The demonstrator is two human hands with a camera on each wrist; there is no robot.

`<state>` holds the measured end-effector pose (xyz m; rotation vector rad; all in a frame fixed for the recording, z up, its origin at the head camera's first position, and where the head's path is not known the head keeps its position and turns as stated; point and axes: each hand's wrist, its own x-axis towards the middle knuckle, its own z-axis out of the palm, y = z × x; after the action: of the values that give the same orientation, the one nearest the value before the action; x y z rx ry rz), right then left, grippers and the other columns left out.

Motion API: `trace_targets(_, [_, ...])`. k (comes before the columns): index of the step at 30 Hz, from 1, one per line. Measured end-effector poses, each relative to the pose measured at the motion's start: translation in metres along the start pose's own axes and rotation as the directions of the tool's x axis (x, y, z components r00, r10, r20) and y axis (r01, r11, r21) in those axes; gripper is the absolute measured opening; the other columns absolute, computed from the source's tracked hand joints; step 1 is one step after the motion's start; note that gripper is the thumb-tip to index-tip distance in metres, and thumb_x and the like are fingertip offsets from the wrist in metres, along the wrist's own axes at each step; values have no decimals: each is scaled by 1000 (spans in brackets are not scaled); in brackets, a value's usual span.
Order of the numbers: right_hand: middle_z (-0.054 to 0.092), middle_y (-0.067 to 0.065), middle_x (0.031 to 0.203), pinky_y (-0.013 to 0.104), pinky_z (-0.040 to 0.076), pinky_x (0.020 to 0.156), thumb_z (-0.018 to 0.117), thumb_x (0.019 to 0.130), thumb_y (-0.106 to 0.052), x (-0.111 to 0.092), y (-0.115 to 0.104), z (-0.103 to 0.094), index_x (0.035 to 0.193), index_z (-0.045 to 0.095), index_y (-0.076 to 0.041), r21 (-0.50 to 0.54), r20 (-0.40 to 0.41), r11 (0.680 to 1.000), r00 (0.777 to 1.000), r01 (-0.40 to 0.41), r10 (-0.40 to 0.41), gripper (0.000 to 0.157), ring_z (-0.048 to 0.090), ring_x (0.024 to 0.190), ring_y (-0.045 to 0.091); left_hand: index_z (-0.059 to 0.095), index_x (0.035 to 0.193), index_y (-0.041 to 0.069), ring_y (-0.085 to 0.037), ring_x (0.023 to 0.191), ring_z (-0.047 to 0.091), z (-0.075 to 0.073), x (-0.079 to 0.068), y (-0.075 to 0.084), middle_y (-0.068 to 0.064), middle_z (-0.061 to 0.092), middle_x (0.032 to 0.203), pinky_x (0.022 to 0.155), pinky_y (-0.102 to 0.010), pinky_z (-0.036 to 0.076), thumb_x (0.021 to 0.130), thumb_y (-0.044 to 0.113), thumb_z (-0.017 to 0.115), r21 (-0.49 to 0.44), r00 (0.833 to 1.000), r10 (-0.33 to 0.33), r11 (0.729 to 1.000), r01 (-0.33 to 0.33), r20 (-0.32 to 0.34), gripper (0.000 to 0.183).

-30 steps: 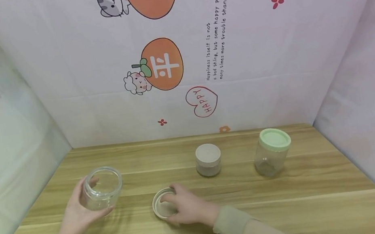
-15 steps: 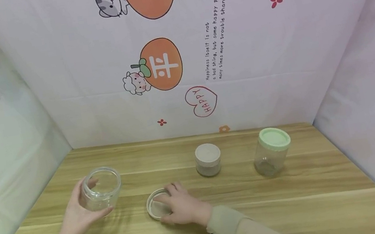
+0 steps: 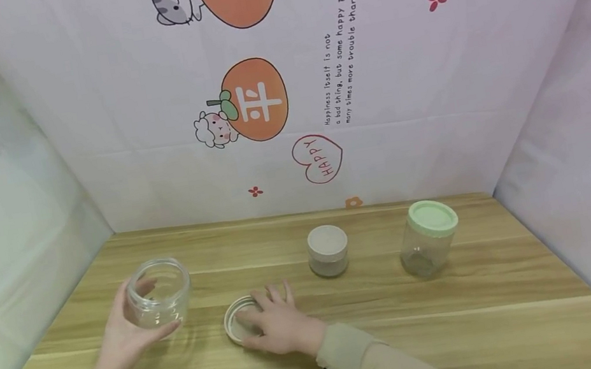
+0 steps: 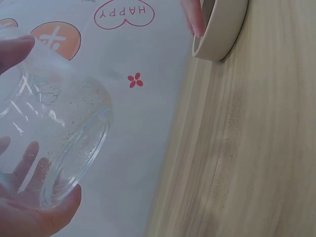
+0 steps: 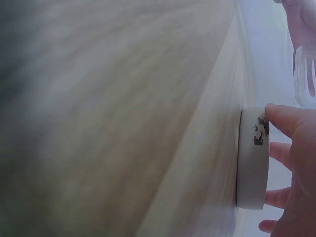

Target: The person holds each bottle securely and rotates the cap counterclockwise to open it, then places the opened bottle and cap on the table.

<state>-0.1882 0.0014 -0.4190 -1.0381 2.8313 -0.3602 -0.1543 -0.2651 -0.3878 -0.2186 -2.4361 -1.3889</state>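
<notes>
My left hand [image 3: 121, 341] grips a clear jar [image 3: 169, 308] around its side, thumb in front and fingers behind. The jar has no lid on and its mouth faces up, tilted slightly; in the left wrist view its clear wall [image 4: 74, 106] shows the fingers through it. A cream round lid [image 3: 230, 328] lies on the table, hollow side up. Over its right part rests my right hand [image 3: 283, 327], fingers spread, index finger reaching inside, thumb tip at the near rim. In the right wrist view a dark mark shows on the lid's side wall [image 5: 251, 168].
Behind my right hand stands a small jar [image 3: 328, 253] with a pale lid. Farther right is a taller clear jar [image 3: 428, 241] with a light green lid. Printed white cloth [image 3: 394, 149] closes off the back and sides of the wooden table [image 3: 470, 337].
My right hand has slid the lid a little to the left, toward the jar, and its fingers have spread. The left hand and its jar have stayed nearly still.
</notes>
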Motion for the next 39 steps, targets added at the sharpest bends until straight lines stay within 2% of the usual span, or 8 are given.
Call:
trace_targets(3, [32, 15, 150, 69, 7, 109, 50, 93, -50, 0, -1, 0, 139, 48, -29, 14, 8, 1000, 1000, -3, 3, 50, 23, 138, 45, 28, 145, 14, 8, 114, 39, 3, -1, 2, -1, 47, 135, 96, -31, 42, 61, 1, 85, -29, 1000, 11, 1000, -11, -6, 103])
trace_targets(8, [34, 14, 149, 68, 10, 109, 49, 92, -52, -2, 1, -1, 139, 47, -29, -6, -23, 1000, 1000, 2, -2, 52, 26, 137, 44, 31, 144, 10, 4, 115, 42, 11, 0, 6, 11, 48, 128, 89, -5, 34, 59, -5, 84, -85, 997, 67, 994, -70, -37, 101])
trace_targets(13, [37, 14, 147, 67, 13, 109, 51, 93, -50, -8, 5, -5, 137, 50, -26, 3, -73, 1000, 997, 28, -28, 50, 29, 136, 42, 28, 145, 11, 4, 117, 41, 19, 4, 11, 14, 46, 129, 91, -7, 34, 60, -7, 83, -135, 997, 72, 988, -76, -30, 103])
trace_targets(22, [48, 14, 138, 63, 19, 106, 58, 91, -37, -29, 18, -16, 128, 57, -15, 103, -207, 991, 977, 81, -58, 43, 35, 130, 37, 28, 143, 9, -3, 118, 44, 44, 9, 20, -16, 43, 135, 93, -10, 37, 61, -4, 83, -206, 997, 49, 978, -36, 54, 100])
trace_targets(24, [50, 14, 134, 64, 19, 105, 59, 91, -35, -33, 23, -18, 126, 58, -13, 150, -238, 985, 970, 87, -50, 41, 37, 129, 36, 29, 142, 7, -11, 120, 45, 50, 10, 21, -13, 43, 134, 97, -17, 38, 60, -4, 84, -220, 997, 54, 975, -39, 61, 99])
trace_targets(27, [52, 15, 131, 65, 18, 104, 60, 91, -31, -41, 31, -21, 125, 58, -11, 227, -271, 968, 962, 105, -41, 40, 37, 127, 36, 29, 141, 5, -29, 126, 41, 58, 12, 22, -9, 42, 132, 107, -41, 36, 59, -4, 84, -237, 996, 49, 971, -31, 70, 99])
trace_targets(30, [53, 17, 129, 66, 17, 103, 61, 91, -29, -49, 38, -23, 123, 59, -11, 269, -302, 955, 953, 126, -41, 37, 38, 125, 36, 29, 142, 6, -38, 127, 34, 66, 14, 23, -12, 40, 133, 104, -60, 30, 59, -3, 84, -252, 996, 43, 968, -21, 82, 100])
trace_targets(39, [58, 17, 122, 66, 24, 97, 66, 87, -23, -73, 60, -27, 118, 62, -7, 285, -410, 953, 912, 102, 25, 35, 44, 119, 37, 31, 142, 15, -42, 127, 37, 88, 30, 33, -19, 40, 136, 103, -66, 29, 62, 10, 87, -194, 988, 41, 981, -12, 150, 98])
